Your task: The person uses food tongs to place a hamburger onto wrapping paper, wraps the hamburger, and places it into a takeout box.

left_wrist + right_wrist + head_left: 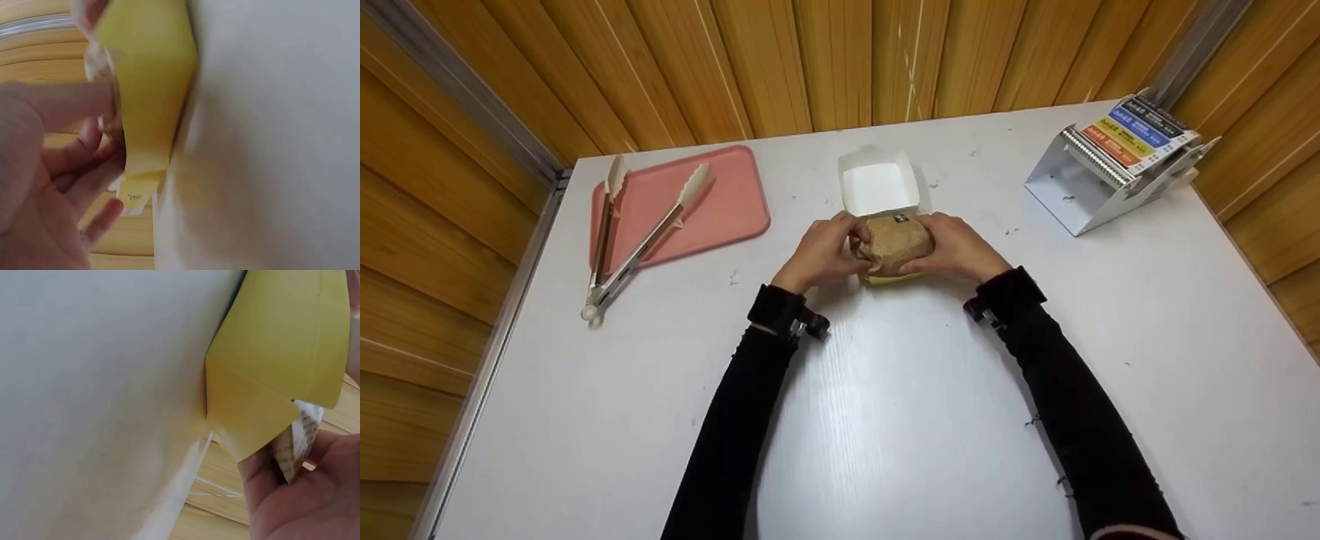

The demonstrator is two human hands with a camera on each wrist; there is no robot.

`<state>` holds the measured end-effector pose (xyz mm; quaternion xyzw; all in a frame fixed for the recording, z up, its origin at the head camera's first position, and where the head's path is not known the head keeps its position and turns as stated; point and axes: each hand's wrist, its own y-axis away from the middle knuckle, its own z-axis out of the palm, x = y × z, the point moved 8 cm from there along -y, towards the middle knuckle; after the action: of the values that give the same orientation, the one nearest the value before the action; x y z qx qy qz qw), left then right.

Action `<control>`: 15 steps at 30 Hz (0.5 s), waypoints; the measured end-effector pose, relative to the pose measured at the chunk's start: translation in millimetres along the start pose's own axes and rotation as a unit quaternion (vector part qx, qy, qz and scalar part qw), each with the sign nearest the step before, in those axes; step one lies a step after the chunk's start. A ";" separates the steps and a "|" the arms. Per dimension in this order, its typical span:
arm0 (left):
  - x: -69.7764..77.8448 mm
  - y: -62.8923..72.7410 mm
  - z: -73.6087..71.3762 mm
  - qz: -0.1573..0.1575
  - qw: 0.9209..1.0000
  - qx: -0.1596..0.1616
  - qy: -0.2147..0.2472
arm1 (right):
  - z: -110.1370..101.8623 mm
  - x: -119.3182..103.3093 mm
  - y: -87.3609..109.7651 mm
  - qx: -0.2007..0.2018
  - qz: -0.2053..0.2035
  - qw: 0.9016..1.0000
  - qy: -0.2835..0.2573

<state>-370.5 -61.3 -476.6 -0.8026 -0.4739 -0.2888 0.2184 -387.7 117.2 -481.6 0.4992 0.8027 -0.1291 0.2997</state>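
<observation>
Tongs (651, 240) partly on pink tray (727, 202), label dispenser (1136, 154), wood-panelled wall (840, 67)

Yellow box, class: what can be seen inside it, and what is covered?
A brown paper-wrapped bundle sits in the near half of the yellow box, hiding that half's floor; whatever is wrapped stays covered. The open far half shows its white inside.

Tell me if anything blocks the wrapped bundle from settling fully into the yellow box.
No other object visibly stands between the wrapped bundle and the yellow box; the open lid is behind it. The left hand and right hand hold its sides, so their fingers might catch at the box walls.
</observation>
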 end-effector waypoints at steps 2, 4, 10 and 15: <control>-2.1 0.8 -0.2 -0.001 1.000 -0.010 0.013 | 0.6 -1.2 0.6 -0.005 -0.003 1.000 -0.002; -3.3 0.9 0.2 -0.007 0.999 -0.015 0.037 | 1.1 -3.3 0.9 -0.004 -0.005 1.000 -0.007; 4.4 -2.1 1.3 -0.028 0.999 0.022 -0.028 | 1.6 -9.3 1.0 0.018 -0.012 1.000 0.005; 16.6 -0.8 -0.5 -0.053 0.986 0.071 -0.140 | -0.3 -9.9 2.9 0.022 -0.009 0.999 0.028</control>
<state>-365.0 -50.7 -465.0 -0.7914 -0.5609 -0.1502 0.1913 -382.1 111.6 -475.0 0.5022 0.8121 -0.1355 0.2645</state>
